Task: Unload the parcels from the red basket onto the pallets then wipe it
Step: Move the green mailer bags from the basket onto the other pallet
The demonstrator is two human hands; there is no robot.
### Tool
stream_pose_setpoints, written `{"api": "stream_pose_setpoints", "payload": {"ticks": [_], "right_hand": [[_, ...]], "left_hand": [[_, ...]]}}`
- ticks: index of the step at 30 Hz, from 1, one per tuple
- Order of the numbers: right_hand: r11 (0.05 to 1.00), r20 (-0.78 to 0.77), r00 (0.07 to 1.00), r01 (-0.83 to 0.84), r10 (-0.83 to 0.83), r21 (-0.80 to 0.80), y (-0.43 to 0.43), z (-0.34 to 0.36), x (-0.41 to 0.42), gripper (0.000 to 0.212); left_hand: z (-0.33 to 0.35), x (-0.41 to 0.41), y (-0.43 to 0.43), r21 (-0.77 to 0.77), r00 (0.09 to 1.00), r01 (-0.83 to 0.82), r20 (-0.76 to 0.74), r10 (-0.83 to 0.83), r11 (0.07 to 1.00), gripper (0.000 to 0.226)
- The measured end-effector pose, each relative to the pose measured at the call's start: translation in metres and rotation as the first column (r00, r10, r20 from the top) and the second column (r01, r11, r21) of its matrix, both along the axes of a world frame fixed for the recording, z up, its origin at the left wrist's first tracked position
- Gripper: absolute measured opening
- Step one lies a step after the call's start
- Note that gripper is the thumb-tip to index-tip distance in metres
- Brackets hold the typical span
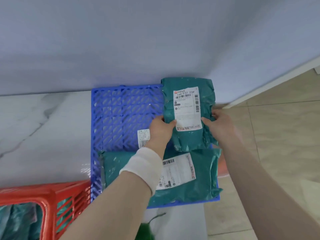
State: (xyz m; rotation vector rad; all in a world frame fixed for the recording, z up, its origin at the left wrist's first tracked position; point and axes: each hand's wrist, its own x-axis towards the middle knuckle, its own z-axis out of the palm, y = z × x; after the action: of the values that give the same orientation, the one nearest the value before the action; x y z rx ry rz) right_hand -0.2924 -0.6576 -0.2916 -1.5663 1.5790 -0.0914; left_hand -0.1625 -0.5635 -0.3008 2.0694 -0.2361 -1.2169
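Parcel [188,110] in teal wrap just right of centre of the frame, white shipping label facing up, lying over the upper right corner of blue pallet [121,110]; cannot tell whether resting on the grid or lifted a little above it. Held from two sides: left hand [160,129] gripping the lower left edge, thumb on top near the label; right hand [218,125] gripping the lower right edge, fingers curled into the crumpled wrap; hands apart, the parcel between them. White wristband [143,168] around the left wrist.

Below the held parcel, in the lower centre, second teal parcel [204,184] lying flat on the near part of the pallet, label up, partly covered by the left forearm. Small white label [143,138] seen just left of the left hand, over the pallet grid; partly hidden, so not clear to what belonging.

Red basket [45,193] in the lower left corner of the frame, just beside the left edge of the pallet; more teal parcels [17,220] visible inside through its slots. Pallet placed on pale marble floor [34,127] against light wall [121,40] in the upper half; beige tiles [277,135] at the right. Green blurred object [145,229] at the bottom edge; not possible to identify.
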Motion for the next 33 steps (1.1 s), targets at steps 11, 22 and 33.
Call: {"api": "stream_pose_setpoints", "payload": {"ticks": [11,22,33], "right_hand": [[1.0,-0.184,0.983,-0.004,0.004,0.0,0.008,-0.026,0.004,0.06],[0.955,-0.246,0.95,-0.24,0.193,-0.177,0.115,0.083,-0.003,0.056],[0.886,-0.221,0.918,-0.381,0.329,-0.265,0.267,0.172,0.008,0.05]], "left_hand": [[-0.017,-0.002,-0.003,0.04,0.995,-0.017,0.097,0.013,0.999,0.042],[0.086,-0.02,0.079,0.068,0.961,0.118,0.242,-0.131,0.991,0.041],[0.191,-0.016,0.237,0.202,0.723,0.336,0.572,-0.389,0.92,0.038]]}}
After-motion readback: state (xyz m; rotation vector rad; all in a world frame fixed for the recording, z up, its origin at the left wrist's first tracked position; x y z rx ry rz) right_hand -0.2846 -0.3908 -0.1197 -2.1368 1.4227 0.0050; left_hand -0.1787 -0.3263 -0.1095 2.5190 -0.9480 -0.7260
